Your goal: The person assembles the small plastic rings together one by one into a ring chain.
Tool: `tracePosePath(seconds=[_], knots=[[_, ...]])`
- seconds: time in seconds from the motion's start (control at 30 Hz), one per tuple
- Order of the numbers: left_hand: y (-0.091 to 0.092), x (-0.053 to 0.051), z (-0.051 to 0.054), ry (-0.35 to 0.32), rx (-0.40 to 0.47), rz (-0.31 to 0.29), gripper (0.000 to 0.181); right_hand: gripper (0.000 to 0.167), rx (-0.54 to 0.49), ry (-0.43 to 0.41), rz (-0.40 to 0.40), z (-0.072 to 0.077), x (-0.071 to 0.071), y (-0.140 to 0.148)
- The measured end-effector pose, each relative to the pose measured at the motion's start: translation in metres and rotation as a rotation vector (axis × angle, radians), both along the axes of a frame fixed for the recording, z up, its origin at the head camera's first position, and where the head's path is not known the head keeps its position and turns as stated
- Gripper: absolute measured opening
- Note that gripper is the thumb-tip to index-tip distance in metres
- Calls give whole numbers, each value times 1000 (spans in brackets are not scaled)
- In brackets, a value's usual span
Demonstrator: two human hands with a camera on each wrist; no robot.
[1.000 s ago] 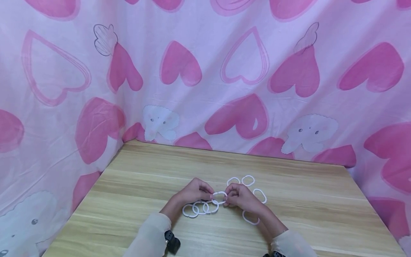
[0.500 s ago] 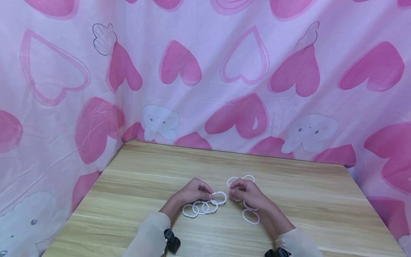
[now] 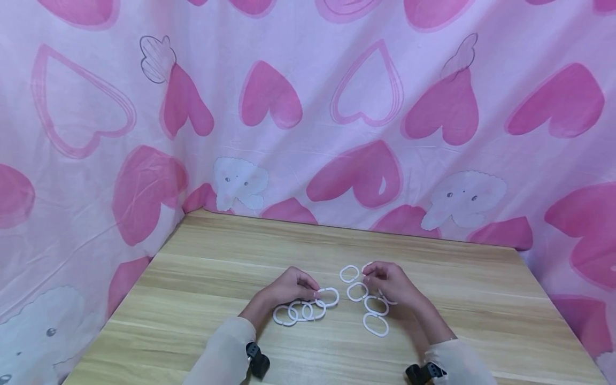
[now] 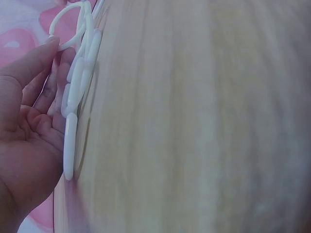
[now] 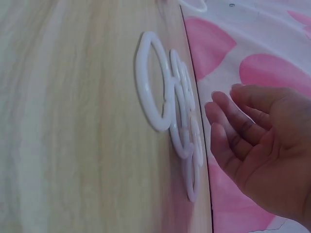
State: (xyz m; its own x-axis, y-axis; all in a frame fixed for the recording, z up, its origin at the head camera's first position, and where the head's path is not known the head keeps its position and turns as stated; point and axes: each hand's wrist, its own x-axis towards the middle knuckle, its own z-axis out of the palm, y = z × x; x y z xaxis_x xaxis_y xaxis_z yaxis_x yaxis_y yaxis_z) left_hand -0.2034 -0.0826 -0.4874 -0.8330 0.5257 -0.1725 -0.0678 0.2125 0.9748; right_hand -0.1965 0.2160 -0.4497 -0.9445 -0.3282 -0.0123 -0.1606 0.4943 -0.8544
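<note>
My left hand pinches the end link of a short chain of white plastic links between thumb and fingers. That end link tilts up, while the rest of the chain trails beside the palm along the table. To the right, my right hand hovers above a group of loose white links. Its fingers are loosely bent, with a gap between thumb and fingertips and nothing held in the right wrist view. In the head view it partly covers two of the links; its fingertips are nearest the farthest one.
The loose links lie close together on the wood-grain tabletop, some touching or nearly so. Behind and to the left, a pink heart-patterned curtain borders the table. A small black camera sits on the left wrist.
The right hand has let go of the chain's end link and moved right over the loose links. The left hand keeps its pinch on the chain, almost unmoved.
</note>
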Motion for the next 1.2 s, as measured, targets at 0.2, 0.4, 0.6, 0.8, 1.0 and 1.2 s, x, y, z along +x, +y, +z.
tracePosePath(seconds=[0.2,0.4,0.6,0.8,1.0,1.2], knots=[[-1,0,1,6,-15,-3,20,8,147,84,93,-3,3,7],[-1,0,0,14,-29,-10,19,4,214,119,134,-4,9,9],[-1,-1,-1,39,-35,-24,18,5,249,135,144,-9,11,7],[-1,0,-1,54,-34,-26,18,12,326,129,121,-9,15,5],[-1,1,1,57,-42,-23,18,24,362,125,116,-5,20,6],[-1,1,2,42,-42,-19,18,47,446,125,123,2,28,8]])
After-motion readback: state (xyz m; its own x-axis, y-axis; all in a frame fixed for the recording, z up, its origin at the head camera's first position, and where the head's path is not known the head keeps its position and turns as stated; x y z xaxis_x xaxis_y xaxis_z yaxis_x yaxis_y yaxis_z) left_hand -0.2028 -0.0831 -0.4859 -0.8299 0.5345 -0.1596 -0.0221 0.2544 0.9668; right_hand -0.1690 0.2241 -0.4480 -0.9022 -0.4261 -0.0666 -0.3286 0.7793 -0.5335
